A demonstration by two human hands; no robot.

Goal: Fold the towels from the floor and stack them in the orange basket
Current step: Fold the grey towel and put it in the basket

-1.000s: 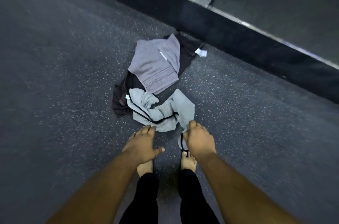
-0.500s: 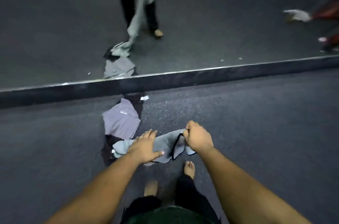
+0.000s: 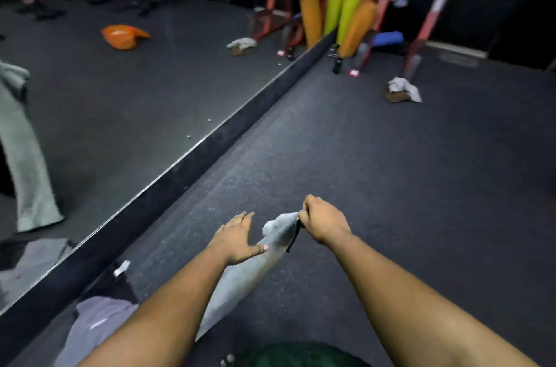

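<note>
Right hand (image 3: 323,223) gripping grey towel (image 3: 240,273), left hand (image 3: 236,239) flat open, lilac towel (image 3: 99,324) beside mirror (image 3: 120,102)

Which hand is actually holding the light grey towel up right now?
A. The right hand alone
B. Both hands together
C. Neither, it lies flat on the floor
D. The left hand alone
A. The right hand has its fingers curled in a grip on the top corner of the light grey towel, while the left hand is spread open with its fingers straight beside it.
</note>
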